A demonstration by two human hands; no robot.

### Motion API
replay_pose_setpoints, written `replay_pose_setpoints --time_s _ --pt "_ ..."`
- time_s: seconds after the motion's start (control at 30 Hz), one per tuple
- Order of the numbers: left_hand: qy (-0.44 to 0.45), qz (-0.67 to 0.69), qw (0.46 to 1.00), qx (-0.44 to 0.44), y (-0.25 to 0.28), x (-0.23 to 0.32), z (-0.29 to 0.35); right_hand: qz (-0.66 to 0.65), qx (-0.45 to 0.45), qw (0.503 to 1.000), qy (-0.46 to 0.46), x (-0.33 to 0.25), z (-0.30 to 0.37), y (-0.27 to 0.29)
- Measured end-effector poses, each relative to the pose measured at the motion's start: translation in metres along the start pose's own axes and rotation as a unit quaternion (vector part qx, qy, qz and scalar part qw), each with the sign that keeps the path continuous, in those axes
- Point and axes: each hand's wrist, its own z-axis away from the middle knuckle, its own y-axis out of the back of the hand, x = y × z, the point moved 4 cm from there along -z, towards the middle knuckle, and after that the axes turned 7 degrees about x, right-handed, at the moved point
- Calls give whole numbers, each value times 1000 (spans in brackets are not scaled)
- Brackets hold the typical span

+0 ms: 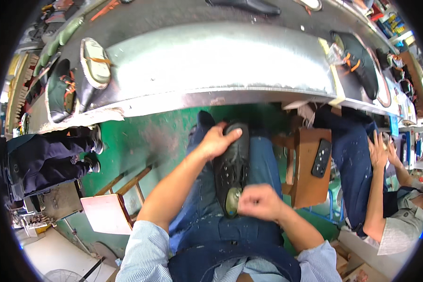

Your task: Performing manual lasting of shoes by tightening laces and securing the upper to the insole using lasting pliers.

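Note:
A black shoe (231,162) lies lengthwise over my lap, its toe pointing away from me. My left hand (217,141) grips it at the toe, thumb on top and fingers around the left side. At the near end, a shiny olive-coloured piece (232,201) shows in the shoe's opening. My right hand (260,203) is closed just right of that opening, its fingers curled in and slightly blurred. Whatever it may hold is hidden.
Ahead runs a metal-topped bench (216,61) with a pale shoe bottom (95,63) and dark shoes (61,91) at left, more (359,63) at right. A stool (107,214) stands left; a brown box (305,183) bears a black handset (321,158). Co-workers sit on both sides.

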Motion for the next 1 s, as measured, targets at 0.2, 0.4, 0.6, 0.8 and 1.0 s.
replay_pose_setpoints --time_s 0.2,0.4,0.6,0.8,1.0 --pt "-91 74 989 88 27 44 57 -90 -6 991 -100 1 50 0" --pt "-286 371 857 -214 82 100 101 435 17 895 -94 29 119 27" --pt "-7 4 985 -174 -5 2 38 431 -44 885 -170 28 123 30" --pt "59 -58 980 -183 -32 34 12 392 -16 890 -231 34 146 38" --pt "-109 22 984 -143 -6 54 50 -88 147 937 -306 71 173 56"
